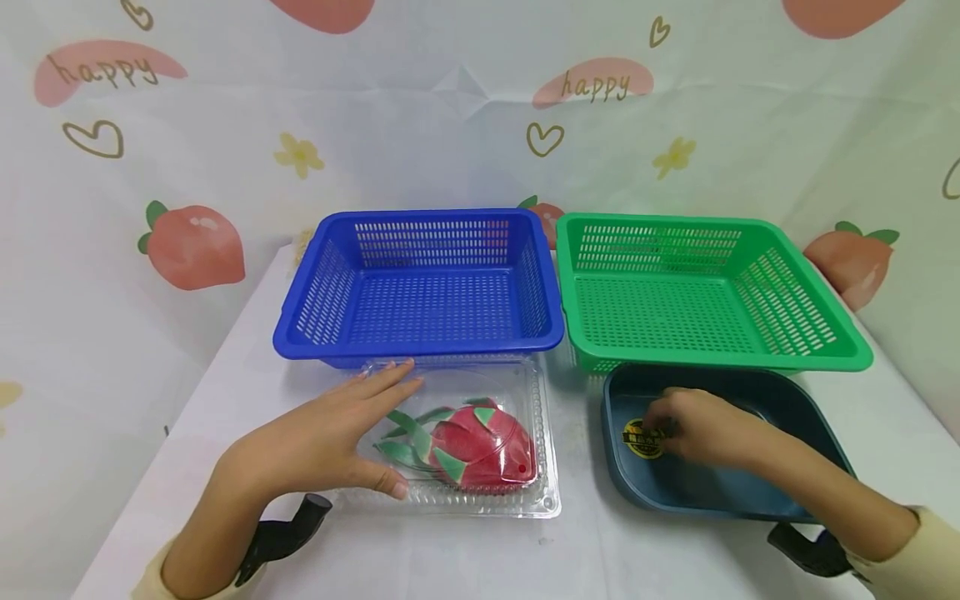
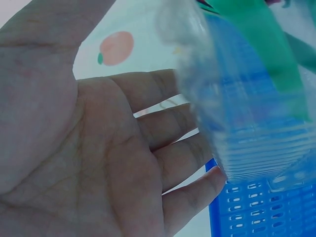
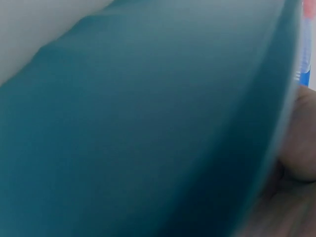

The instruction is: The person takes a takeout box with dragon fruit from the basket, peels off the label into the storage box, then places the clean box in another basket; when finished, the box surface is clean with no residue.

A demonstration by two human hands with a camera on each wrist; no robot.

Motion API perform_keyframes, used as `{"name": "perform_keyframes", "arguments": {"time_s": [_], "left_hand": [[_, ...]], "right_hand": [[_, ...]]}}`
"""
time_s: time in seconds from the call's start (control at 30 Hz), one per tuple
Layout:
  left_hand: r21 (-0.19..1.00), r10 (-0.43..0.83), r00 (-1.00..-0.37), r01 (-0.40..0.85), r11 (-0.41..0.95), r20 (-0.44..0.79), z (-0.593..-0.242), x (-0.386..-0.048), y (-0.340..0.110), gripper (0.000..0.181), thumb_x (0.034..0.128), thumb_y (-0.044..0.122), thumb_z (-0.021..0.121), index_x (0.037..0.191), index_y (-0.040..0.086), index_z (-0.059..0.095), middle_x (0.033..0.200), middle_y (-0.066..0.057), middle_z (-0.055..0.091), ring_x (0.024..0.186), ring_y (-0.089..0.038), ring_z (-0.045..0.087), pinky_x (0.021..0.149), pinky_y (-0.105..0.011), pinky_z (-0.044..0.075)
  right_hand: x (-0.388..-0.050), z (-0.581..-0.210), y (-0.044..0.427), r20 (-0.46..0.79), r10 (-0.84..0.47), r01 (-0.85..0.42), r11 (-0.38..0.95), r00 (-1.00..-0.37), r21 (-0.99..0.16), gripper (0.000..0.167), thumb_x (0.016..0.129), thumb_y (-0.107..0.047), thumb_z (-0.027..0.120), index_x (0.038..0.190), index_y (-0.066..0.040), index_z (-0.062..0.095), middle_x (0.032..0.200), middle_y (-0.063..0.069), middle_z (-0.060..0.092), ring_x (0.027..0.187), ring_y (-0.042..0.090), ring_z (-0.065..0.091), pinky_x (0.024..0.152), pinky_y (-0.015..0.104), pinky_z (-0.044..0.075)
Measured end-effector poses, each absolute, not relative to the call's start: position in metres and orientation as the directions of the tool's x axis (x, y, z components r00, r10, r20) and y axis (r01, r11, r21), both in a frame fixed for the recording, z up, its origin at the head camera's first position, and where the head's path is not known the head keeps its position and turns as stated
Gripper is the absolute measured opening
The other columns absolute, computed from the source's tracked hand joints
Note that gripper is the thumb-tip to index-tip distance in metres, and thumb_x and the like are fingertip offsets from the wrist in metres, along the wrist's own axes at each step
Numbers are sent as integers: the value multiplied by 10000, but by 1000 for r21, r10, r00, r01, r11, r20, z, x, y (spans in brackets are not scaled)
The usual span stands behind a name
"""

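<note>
A clear plastic clamshell box point(image 1: 551, 467) lies in the middle of the table with a red dragon fruit point(image 1: 480, 442) inside, its green leaf tips toward the left. My left hand point(image 1: 322, 442) is spread at the box's left side, fingers straight; in the left wrist view that hand point(image 2: 133, 153) has its fingertips at the clear wall. My right hand point(image 1: 705, 425) reaches down into a dark teal basin point(image 1: 757, 492), fingers bent beside a round yellow and black sticker point(image 1: 643, 439). Whether those fingertips hold anything is hidden. The basin wall fills most of the right wrist view.
Behind the box stands a blue slotted basket point(image 1: 435, 342), and a green slotted basket point(image 1: 712, 354) is to its right, behind the basin. A white curtain point(image 1: 420, 150) printed with peaches and hearts hangs at the back.
</note>
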State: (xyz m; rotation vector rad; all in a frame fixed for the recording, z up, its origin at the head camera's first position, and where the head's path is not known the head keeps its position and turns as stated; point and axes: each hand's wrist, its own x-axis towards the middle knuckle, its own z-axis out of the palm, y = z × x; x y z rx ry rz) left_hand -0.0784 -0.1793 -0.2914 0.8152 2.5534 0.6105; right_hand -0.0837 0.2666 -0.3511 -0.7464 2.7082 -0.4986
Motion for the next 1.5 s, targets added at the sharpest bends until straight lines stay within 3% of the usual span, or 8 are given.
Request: {"name": "perform_keyframes", "arguments": {"time_s": [0.4, 0.63, 0.73, 0.87, 1.0, 1.17, 1.33, 1.5], "left_hand": [[526, 643, -756, 501, 687, -120, -305, -78, -189, 841, 881, 630, 643, 1559, 201, 392, 1626, -52, 282, 1491, -339, 218, 1139, -596, 255], [461, 534, -795, 603, 651, 286, -328, -76, -202, 437, 864, 175, 807, 1280, 128, 682, 1400, -19, 584, 1302, -258, 536, 994, -413, 498], [467, 414, -826, 559, 686, 382, -339, -74, -208, 405, 831, 94, 822, 1211, 101, 683, 1318, -32, 597, 1202, -240, 584, 918, -285, 532], [640, 229, -939, 343, 688, 257, -353, -68, -214, 480, 919, 195, 754, 1317, 31, 541, 1295, -99, 556, 1120, -246, 601, 806, -251, 548], [828, 168, -986, 88, 553, -8, -364, -61, -218, 591, 1000, 269, 643, 1461, 7, 382, 1359, -198, 525, 1110, -298, 625, 764, -292, 558], [908, 232, -939, -147, 392, -253, -373, -59, -219, 596, 1032, 290, 566, 1515, 12, 353, 1409, -217, 512, 1202, -305, 570, 882, -360, 525], [929, 312, -903, -197, 315, -297, -377, -57, -217, 639, 1039, 279, 546, 1556, 8, 287, 1473, -232, 461, 1288, -312, 498, 993, -359, 473], [953, 296, -928, -149, 265, -228, -374, -46, -211, 657, 1034, 219, 552, 1596, 85, 240, 1539, -266, 355, 1205, -335, 561, 878, -342, 547]], "right_hand": [[-72, -326, 294, -46, -445, -392, 831, -894, -395, 241, 857, -48, 770, 1085, -117, 728, 921, -109, 644, 775, 38, 564, 616, 286, 509], [-72, -307, 322, 247, -333, -394, 881, -910, -263, 190, 825, -36, 790, 1005, -65, 737, 805, -92, 674, 684, -28, 572, 578, 201, 515], [-73, -310, 336, 372, -281, -368, 911, -885, -187, 137, 826, -53, 780, 956, -47, 738, 841, 31, 696, 763, 112, 610, 613, 250, 502], [-74, -321, 358, 433, -231, -327, 931, -871, -162, 238, 904, -180, 734, 1021, 24, 700, 1069, 277, 630, 1008, 433, 547, 856, 529, 467], [-71, -335, 380, 253, -167, -214, 962, -953, -171, 518, 1026, -371, 560, 1320, 54, 526, 1397, 412, 382, 1363, 616, 203, 1056, 774, 136], [-68, -350, 393, 122, -131, -154, 968, -984, -200, 604, 1065, -379, 465, 1495, 21, 321, 1526, 411, 173, 1419, 591, -125, 1013, 803, -110], [-71, -353, 396, 195, -159, -200, 956, -968, -212, 486, 1062, -338, 488, 1371, 36, 456, 1461, 430, 284, 1438, 583, -46, 1070, 757, -91], [-77, -352, 397, 259, -208, -259, 948, -943, -183, 405, 1048, -332, 530, 1198, 43, 564, 1324, 445, 427, 1429, 564, 150, 1167, 633, -22]]}}
